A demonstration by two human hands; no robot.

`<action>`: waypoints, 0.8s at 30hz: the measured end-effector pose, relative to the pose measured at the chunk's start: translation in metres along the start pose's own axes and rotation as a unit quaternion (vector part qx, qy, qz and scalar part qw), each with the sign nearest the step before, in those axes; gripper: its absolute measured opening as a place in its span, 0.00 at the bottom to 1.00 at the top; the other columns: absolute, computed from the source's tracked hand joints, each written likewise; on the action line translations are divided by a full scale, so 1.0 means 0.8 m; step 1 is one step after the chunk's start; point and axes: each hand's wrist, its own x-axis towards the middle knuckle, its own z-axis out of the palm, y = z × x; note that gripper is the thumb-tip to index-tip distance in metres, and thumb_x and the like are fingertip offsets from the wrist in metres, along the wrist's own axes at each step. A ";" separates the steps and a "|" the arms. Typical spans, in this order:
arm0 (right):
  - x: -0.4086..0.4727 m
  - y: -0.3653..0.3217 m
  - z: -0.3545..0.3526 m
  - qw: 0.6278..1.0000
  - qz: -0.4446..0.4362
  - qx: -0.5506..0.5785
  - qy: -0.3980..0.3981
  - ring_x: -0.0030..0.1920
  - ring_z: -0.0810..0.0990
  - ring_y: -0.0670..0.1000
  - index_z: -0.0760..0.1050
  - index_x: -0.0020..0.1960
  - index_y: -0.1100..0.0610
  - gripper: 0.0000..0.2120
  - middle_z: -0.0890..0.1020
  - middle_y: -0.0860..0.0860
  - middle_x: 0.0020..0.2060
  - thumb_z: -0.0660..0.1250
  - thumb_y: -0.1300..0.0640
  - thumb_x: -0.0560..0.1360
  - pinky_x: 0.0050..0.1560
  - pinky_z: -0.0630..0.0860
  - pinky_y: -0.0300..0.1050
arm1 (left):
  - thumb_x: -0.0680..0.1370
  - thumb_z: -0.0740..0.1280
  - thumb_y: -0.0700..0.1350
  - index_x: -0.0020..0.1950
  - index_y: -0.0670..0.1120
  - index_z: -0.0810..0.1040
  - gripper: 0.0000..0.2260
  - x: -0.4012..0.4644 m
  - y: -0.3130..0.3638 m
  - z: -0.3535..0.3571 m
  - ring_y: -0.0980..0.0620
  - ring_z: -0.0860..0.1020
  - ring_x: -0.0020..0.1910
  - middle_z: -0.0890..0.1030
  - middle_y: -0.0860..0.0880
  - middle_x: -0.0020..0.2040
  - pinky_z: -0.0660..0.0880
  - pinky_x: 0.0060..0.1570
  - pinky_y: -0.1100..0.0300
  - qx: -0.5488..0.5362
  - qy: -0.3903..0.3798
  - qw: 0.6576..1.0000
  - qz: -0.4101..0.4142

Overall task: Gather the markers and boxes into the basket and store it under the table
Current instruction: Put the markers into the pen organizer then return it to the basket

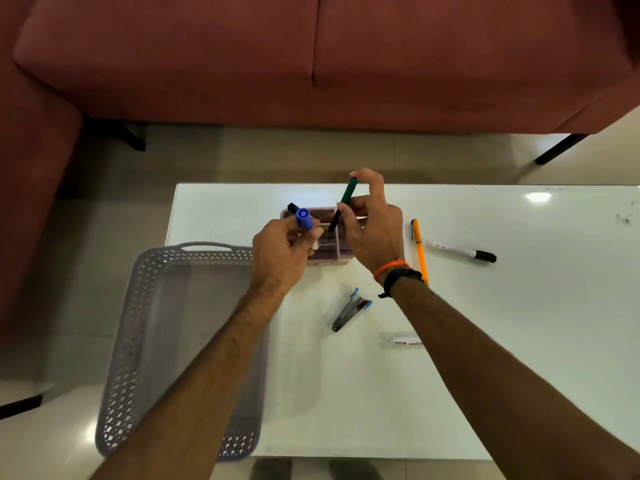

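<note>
My left hand [280, 251] grips a blue-capped marker [303, 218], with a black marker tip [293, 206] poking out beside it. My right hand [372, 230] holds a green marker [346, 195] tilted over a small divided box [329, 245], its dark lower end inside the box. Both hands hover over that box, which they partly hide. The grey perforated basket [138, 306] sits at the table's left edge, overhanging it. On the table lie an orange pen [419, 249], a white marker with a black cap [462, 251] and another white marker [403, 340], partly under my right forearm.
A stapler with blue ends [349, 310] lies between my forearms. The white glossy table [519, 323] stretches to the right. A red sofa [311, 64] stands beyond the table, its dark legs [561, 148] on the tiled floor.
</note>
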 end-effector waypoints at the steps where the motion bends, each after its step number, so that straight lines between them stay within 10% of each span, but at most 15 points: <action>1: 0.003 0.001 0.002 1.000 -0.006 -0.004 -0.002 0.39 0.85 0.50 0.66 0.65 0.53 0.20 0.86 0.53 0.42 0.66 0.61 0.76 0.46 0.83 0.46 | 0.75 0.71 0.47 0.52 0.46 0.83 0.09 0.003 0.000 0.001 0.61 0.80 0.35 0.82 0.52 0.41 0.75 0.36 0.76 0.012 0.014 1.000 0.007; 11: 0.020 0.023 0.026 0.979 -0.012 -0.175 -0.105 0.39 0.82 0.55 0.67 0.65 0.55 0.14 0.85 0.56 0.46 0.60 0.55 0.80 0.43 0.79 0.44 | 0.74 0.72 0.47 0.54 0.45 0.82 0.11 0.028 0.001 0.004 0.52 0.81 0.42 0.84 0.49 0.47 0.78 0.48 0.60 0.033 0.087 0.995 0.019; 18: 0.026 0.019 0.021 0.987 -0.036 -0.150 -0.038 0.43 0.81 0.51 0.75 0.62 0.56 0.16 0.80 0.54 0.55 0.68 0.59 0.74 0.45 0.77 0.42 | 0.74 0.72 0.44 0.48 0.41 0.81 0.08 0.037 0.010 0.012 0.52 0.78 0.37 0.81 0.51 0.38 0.68 0.37 0.78 0.037 0.088 0.995 0.023; 24: 0.029 -0.001 0.016 0.992 -0.089 -0.002 -0.094 0.35 0.80 0.44 0.80 0.57 0.56 0.17 0.85 0.47 0.46 0.71 0.55 0.70 0.41 0.78 0.33 | 0.73 0.68 0.38 0.50 0.43 0.82 0.07 0.049 0.012 0.015 0.48 0.81 0.42 0.84 0.47 0.43 0.79 0.48 0.53 0.093 0.063 0.992 0.053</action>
